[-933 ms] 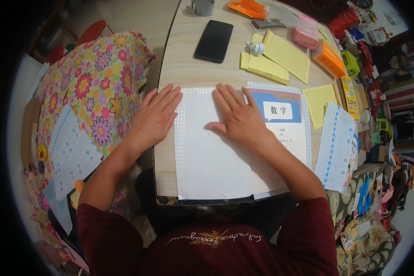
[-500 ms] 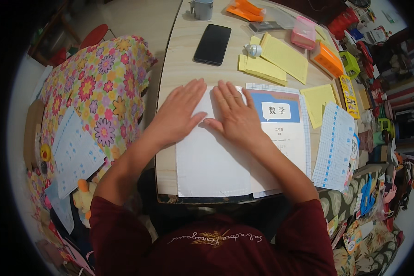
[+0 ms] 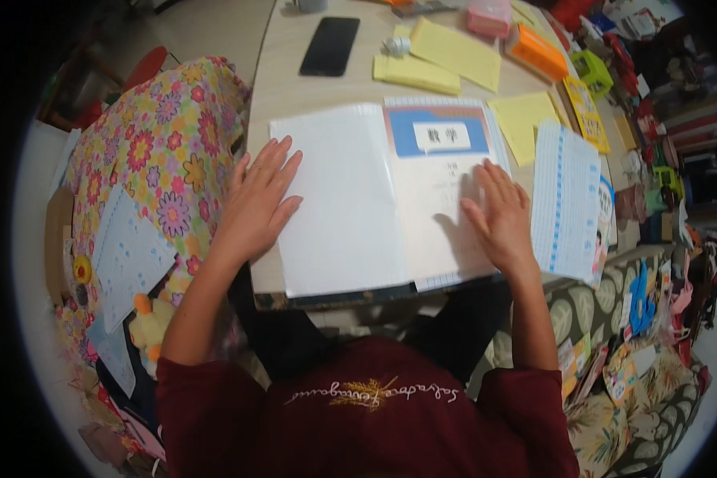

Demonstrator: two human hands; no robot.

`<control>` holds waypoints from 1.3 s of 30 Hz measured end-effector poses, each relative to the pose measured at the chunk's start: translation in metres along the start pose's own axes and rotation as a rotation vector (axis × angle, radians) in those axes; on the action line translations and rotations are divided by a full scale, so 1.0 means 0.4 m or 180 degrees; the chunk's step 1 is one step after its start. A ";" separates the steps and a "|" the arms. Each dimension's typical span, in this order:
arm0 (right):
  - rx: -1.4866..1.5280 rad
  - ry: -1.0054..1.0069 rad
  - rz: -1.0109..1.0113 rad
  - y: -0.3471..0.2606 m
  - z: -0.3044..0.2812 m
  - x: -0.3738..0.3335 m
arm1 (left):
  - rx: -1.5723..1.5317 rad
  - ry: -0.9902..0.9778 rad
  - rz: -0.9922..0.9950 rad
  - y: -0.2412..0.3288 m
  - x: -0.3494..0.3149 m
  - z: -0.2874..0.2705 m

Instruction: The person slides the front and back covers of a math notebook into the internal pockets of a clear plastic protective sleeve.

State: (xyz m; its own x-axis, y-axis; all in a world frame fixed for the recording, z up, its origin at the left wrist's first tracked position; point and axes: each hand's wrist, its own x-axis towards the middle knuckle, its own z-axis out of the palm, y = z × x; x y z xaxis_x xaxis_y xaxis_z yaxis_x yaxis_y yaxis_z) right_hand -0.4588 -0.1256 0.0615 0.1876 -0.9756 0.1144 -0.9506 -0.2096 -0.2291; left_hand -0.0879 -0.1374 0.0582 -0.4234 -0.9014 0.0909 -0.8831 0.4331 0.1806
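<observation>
An open textbook [image 3: 438,215] lies on the table near its front edge, its title page with a blue band on the right. Its left side, a white cover flap or sheet [image 3: 338,199], lies flat with a glossy strip along the middle. My left hand [image 3: 264,195], fingers apart, is at the left edge of the white side. Over the right part of the title page, my right hand [image 3: 498,209] hovers with spread fingers and casts a shadow. Neither hand holds anything. Checkered blue-and-white covering [image 3: 498,139] shows beyond the book's right edge.
A black phone [image 3: 329,46] lies at the far left of the table. Folded yellow papers [image 3: 458,54] and an orange box [image 3: 536,52] are at the back right. Blue-patterned sheets [image 3: 562,199] overhang the right edge. Left of the table is a floral cloth [image 3: 163,143].
My hands have moved apart from the middle of the white side: the left to its left edge, the right over the title page. The view has shifted, so the table sits higher and further left.
</observation>
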 end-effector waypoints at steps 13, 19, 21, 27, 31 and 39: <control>0.4825 0.0959 0.2176 0.115 -0.006 -0.317 | -0.4228 -0.0054 -0.1606 0.372 -0.372 0.061; 0.4380 0.0609 0.2219 0.123 0.000 -0.277 | -0.5254 0.0095 -0.1891 0.394 -0.307 0.094; 0.4203 0.0565 0.2300 0.120 -0.013 -0.261 | -0.5817 0.0244 -0.2104 0.394 -0.281 0.113; 0.3059 -0.0189 0.2214 0.114 -0.050 -0.212 | -0.6795 0.0600 -0.2245 0.393 -0.261 0.170; 0.2386 -0.0372 0.1988 0.099 -0.046 -0.189 | -0.6662 0.0887 -0.2029 0.416 -0.238 0.137; 0.2133 -0.0238 0.1683 0.126 0.004 -0.177 | -0.2122 0.1195 -0.0244 0.445 -0.132 0.073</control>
State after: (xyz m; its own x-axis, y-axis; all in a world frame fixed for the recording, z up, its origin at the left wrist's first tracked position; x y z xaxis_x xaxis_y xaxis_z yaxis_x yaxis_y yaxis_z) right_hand -0.5194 -0.0674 0.0404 -0.2009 -0.9529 -0.2271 -0.5752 0.3024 -0.7601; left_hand -0.2289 -0.0129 0.0572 -0.1638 -0.9187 0.3593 -0.5481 0.3875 0.7412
